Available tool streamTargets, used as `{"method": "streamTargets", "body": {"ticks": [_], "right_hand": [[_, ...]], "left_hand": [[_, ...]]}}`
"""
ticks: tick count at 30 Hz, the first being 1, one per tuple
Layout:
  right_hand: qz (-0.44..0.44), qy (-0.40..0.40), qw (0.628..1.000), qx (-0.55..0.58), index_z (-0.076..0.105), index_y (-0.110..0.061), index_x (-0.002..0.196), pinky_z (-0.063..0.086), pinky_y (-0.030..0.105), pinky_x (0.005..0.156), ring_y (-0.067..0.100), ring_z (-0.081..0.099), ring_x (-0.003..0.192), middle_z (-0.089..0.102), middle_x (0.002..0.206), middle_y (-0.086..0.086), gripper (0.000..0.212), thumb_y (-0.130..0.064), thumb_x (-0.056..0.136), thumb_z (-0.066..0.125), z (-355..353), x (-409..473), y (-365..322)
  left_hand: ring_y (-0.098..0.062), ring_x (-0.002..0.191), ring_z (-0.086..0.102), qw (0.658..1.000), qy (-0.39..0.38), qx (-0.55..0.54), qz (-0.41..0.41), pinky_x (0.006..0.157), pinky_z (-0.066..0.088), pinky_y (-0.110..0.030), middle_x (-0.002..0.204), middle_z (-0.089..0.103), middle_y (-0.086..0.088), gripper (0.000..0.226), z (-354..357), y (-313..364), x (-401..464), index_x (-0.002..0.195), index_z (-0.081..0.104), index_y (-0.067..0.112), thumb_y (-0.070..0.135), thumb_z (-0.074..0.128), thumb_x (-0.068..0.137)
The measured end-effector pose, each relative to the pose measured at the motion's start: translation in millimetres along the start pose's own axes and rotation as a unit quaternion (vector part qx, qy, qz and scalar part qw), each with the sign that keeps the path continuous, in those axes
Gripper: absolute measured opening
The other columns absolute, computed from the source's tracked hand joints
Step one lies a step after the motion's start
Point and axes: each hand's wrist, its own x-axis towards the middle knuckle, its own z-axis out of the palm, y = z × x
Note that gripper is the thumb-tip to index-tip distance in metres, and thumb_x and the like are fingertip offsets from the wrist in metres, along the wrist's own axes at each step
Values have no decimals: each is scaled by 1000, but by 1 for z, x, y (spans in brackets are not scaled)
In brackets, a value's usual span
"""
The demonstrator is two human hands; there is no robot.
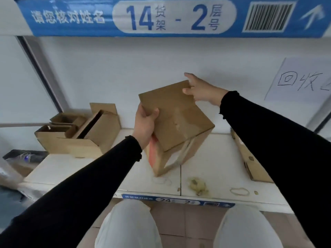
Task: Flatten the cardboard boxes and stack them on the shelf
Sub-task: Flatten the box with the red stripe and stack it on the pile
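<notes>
A brown cardboard box point(179, 122) stands tilted on the white shelf point(215, 169), still in box shape, with clear tape and a red patch on its near side. My left hand point(145, 122) grips the box's near left top edge, thumb on top. At the far top corner my right hand point(200, 90) touches the box with its fingers spread; I cannot tell whether it grips. Both arms wear black sleeves.
Several open, unflattened cardboard boxes point(80, 133) sit at the shelf's left. A flattened cardboard piece point(250, 161) lies at the right, partly under my right arm. A rubber band point(239, 191) and crumbs lie near the front edge. A handwritten paper sign point(300, 79) hangs on the back wall.
</notes>
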Motion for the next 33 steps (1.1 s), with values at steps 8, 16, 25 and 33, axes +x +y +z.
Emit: {"method": "streamTargets", "body": {"ticks": [8, 16, 25, 33], "right_hand": [[57, 31, 992, 110, 1, -29, 163, 21, 28, 117, 13, 20, 152, 16, 167, -10, 102, -53, 91, 69, 51, -62, 63], [84, -115, 977, 160, 23, -37, 159, 36, 38, 119, 9, 50, 135, 48, 152, -13, 122, -67, 60, 88, 91, -54, 87], [13, -1, 999, -38, 63, -20, 131, 44, 26, 86, 15, 59, 113, 62, 127, -4, 39, -36, 96, 66, 87, -53, 52], [-66, 132, 968, -203, 65, -21, 102, 38, 30, 79, 14, 43, 103, 54, 106, -6, 42, -59, 85, 69, 107, -27, 40]], "left_hand": [[4, 107, 64, 984, 179, 0, 26, 101, 51, -29, 117, 64, 20, 38, 29, -26, -27, 122, 46, 45, 11, 48, 103], [-24, 156, 3, 841, 276, 375, 275, 126, 1, -45, 169, -3, -13, 100, 4, 10, -20, 162, 7, 15, 8, 68, 83], [-20, 156, 3, 674, -227, 702, -18, 126, 6, -42, 169, 7, -8, 126, -6, -12, 20, 162, 8, 11, 97, 23, 71], [-15, 156, 0, 667, -205, 716, 8, 126, 1, -39, 169, 6, -6, 130, -6, -20, 19, 162, 10, 11, 99, 24, 67]]}}
